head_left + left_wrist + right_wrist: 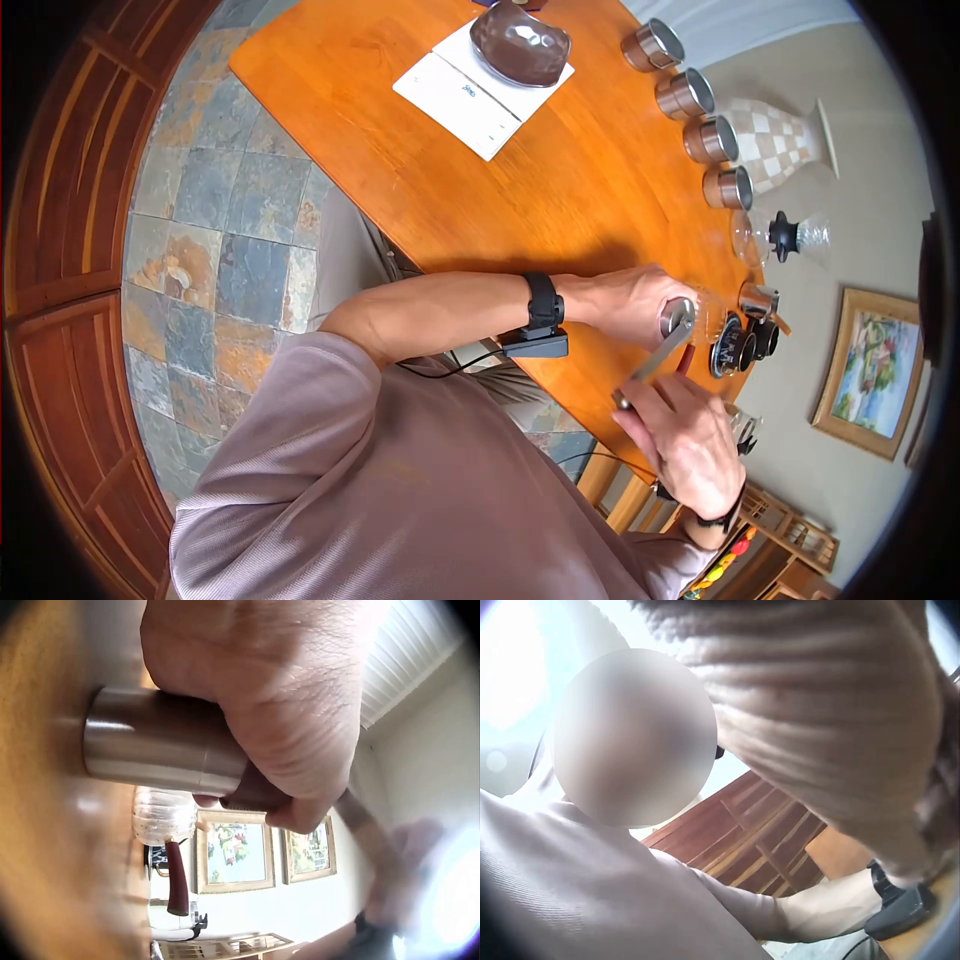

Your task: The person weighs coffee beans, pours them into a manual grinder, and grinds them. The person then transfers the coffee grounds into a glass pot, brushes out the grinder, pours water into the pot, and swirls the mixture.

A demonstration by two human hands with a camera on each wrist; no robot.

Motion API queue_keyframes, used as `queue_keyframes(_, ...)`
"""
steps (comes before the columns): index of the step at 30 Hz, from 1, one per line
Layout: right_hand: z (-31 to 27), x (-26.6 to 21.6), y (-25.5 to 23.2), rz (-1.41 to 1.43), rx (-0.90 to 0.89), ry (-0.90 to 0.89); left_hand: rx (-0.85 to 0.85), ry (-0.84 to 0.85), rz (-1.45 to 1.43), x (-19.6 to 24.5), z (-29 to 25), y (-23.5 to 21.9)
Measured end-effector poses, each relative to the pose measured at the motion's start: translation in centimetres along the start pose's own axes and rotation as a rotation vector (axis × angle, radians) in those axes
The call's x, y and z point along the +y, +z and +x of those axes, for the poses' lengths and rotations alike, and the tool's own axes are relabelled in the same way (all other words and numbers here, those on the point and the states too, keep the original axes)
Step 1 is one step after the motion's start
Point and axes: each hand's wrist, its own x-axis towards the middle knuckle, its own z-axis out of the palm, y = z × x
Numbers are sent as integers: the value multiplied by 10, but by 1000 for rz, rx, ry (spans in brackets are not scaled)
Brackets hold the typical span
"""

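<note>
A manual coffee grinder with a steel cylinder body [150,742] stands on the wooden table, its base right at the tabletop in the left wrist view. My left hand [635,302] wraps around its upper part. From the grinder's round top [680,316] a flat metal crank [660,354] reaches toward me. The fingers of my right hand [692,440] are curled around the crank's outer end, covering most of the knob. In the right wrist view, my right hand [832,720] fills the upper right and the grinder is hidden.
Several steel cups [685,93] line the table's far edge, beside a glass dripper with a black collar [786,236]. Past the grinder are a ribbed glass vessel [161,819], a dark red handle [177,881] and black cups [738,350]. A brown bowl [520,45] sits on white paper [450,100].
</note>
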Motion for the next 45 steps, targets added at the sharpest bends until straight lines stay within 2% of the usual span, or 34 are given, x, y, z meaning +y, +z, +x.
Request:
queue_keyframes(1, 13, 0, 0, 1, -4, -1, 1, 12, -41, -2, 0, 1)
queue_keyframes(3, 44, 9, 0, -106, 199, -114, -59, 75, 66, -20, 3, 4)
queue_keyframes(5, 79, 35, -13, -198, 303, -132, 232, 634, 296, -61, 9, 30)
queue_keyframes(6, 90, 50, -24, -101, 294, -82, 38, 230, -54, -23, 2, 12)
queue_keyframes(7, 94, 63, -33, -5, 285, -31, 71, 97, -107, -9, 2, 5)
queue_keyframes(9, 88, 67, -39, -45, 343, -3, -7, 53, -47, -6, 4, 2)
queue_keyframes(10, 81, 67, -37, -7, 356, 120, -6, 60, -58, -5, 4, 2)
queue_keyframes(11, 75, 68, -33, 35, 366, 250, -74, 21, 18, -3, 3, 2)
queue_keyframes(12, 70, 81, -23, -90, 484, 167, -145, -15, 95, -1, 3, 2)
queue_keyframes(13, 64, 93, -20, -95, 478, 182, -151, -9, 81, 1, 2, 4)
queue_keyframes(15, 49, 118, -16, -6, 463, 384, -57, -36, 13, 3, -3, 7)
queue_keyframes(16, 33, 136, -12, -34, 427, 421, -52, -89, 1, 5, -3, 5)
queue_keyframes(17, -7, 149, 3, 26, 403, 490, -11, -21, 4, -3, -2, 6)
queue_keyframes(18, -28, 146, 17, 169, 448, 564, -12, -28, 40, -2, -2, 7)
queue_keyframes(19, -46, 137, 20, 364, 325, 621, -11, -36, 78, -1, -2, 5)
queue_keyframes(20, -55, 110, 24, 441, 307, 701, -2, -33, 72, 2, -1, 2)
queue_keyframes(21, -67, 93, 33, 490, 279, 709, -2, -39, 57, 6, -2, -1)
queue_keyframes(22, -75, 76, 38, 379, 195, 648, -18, -48, 38, 6, -3, 0)
queue_keyframes(23, -72, 53, 40, 416, 173, 541, 21, 22, -52, 2, -3, 2)
queue_keyframes(25, -52, 17, 39, 227, 163, 471, 34, 20, -5, -5, 0, 6)
queue_keyframes(27, -30, 9, 35, 187, 224, 220, 83, 31, 171, -5, 2, 9)
queue_keyframes(30, 12, 12, 20, 146, 172, 75, -25, -1, 93, -5, 1, -1)
queue_keyframes(32, 44, 23, 9, 35, 229, 15, -48, 180, -36, -13, 2, -6)
queue_keyframes(33, 60, 33, 3, -36, 276, 12, -54, 183, -30, -13, 3, -3)
queue_keyframes(35, 86, 70, -12, -9, 350, 17, 74, 190, 39, -12, 2, 9)
queue_keyframes(36, 91, 89, -18, -30, 396, 64, 55, 128, 156, -8, 2, 5)
queue_keyframes(37, 88, 106, -21, -52, 436, 107, -17, -57, 184, -5, 0, 4)
queue_keyframes(39, 64, 141, -16, -150, 496, 224, 71, -6, 111, 2, -2, 5)
queue_keyframes(41, 18, 161, 1, 31, 451, 431, 88, -16, 126, 4, -1, 3)
queue_keyframes(45, -65, 111, 44, 342, 403, 641, 70, 2, 135, 0, 3, 5)
